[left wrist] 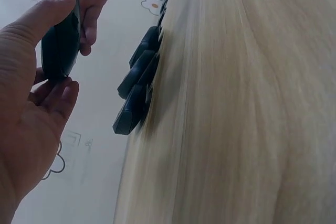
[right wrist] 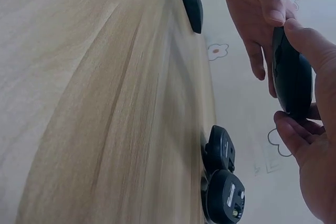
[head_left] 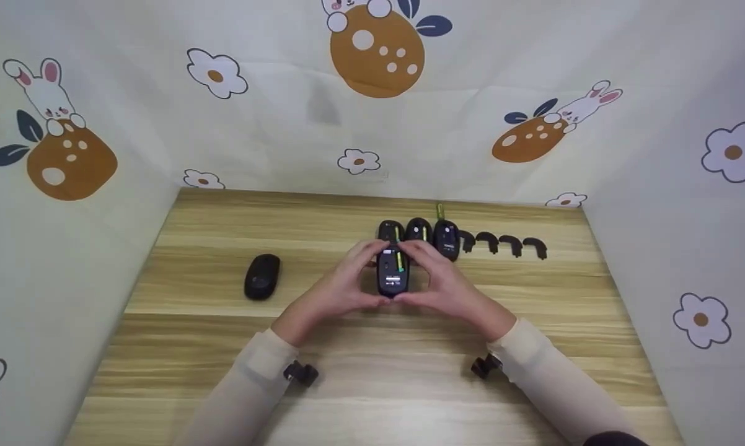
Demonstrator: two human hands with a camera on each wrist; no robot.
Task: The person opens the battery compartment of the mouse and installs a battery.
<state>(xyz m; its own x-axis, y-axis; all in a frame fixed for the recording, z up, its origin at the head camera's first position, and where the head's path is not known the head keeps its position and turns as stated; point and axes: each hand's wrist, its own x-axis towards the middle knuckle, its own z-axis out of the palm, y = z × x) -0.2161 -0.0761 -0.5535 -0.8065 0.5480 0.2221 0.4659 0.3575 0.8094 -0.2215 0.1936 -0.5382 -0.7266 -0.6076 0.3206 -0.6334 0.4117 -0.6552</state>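
Note:
Between both hands is a black computer mouse (head_left: 387, 271), raised above the table with its underside up. A green-and-yellow battery (head_left: 400, 261) shows in its uncovered slot. My left hand (head_left: 337, 287) grips the mouse's left side, thumb at the near end and fingers at the far end. On the opposite side my right hand (head_left: 445, 288) grips it in the same manner. In the left wrist view the held mouse (left wrist: 60, 48) appears edge-on; the right wrist view also shows its dark side (right wrist: 292, 77). Both thumbs meet or nearly meet at the near end.
Behind the hands stand upturned mice, a left one (head_left: 390, 230), a middle one (head_left: 418, 228) and a right one (head_left: 447, 238). A battery (head_left: 440, 211) lies behind the right one. Several curved black covers (head_left: 487, 241) line up rightward. Another mouse (head_left: 262, 277) rests at left.

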